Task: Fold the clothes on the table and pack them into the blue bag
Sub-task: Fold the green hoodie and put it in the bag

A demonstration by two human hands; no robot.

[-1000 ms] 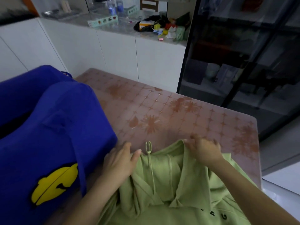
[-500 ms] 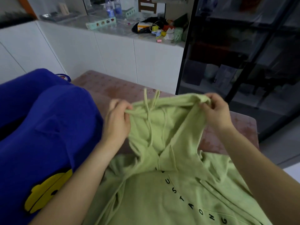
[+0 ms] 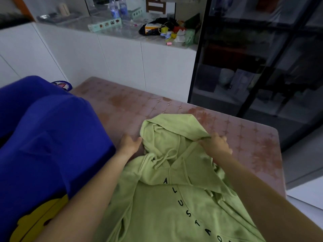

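Observation:
A light green hoodie (image 3: 167,198) with black letters down its front lies face up on the pink patterned table (image 3: 244,137), its hood spread flat toward the far side. My left hand (image 3: 130,144) rests at the hood's left edge, fingers relaxed against the fabric. My right hand (image 3: 216,143) pinches the hood's right edge near the neck opening. The blue bag (image 3: 43,145) with a yellow patch stands at the left, close beside my left forearm.
A white cabinet counter (image 3: 122,34) with bottles, boxes and clutter runs behind the table. A dark glass cabinet (image 3: 262,67) stands at the right. The table's right edge drops to a pale floor (image 3: 307,189).
The hoodie was lifted by the hood half a second ago; now it is laid down flat on the table with the hood spread out, and both hands have lowered to the hood's sides.

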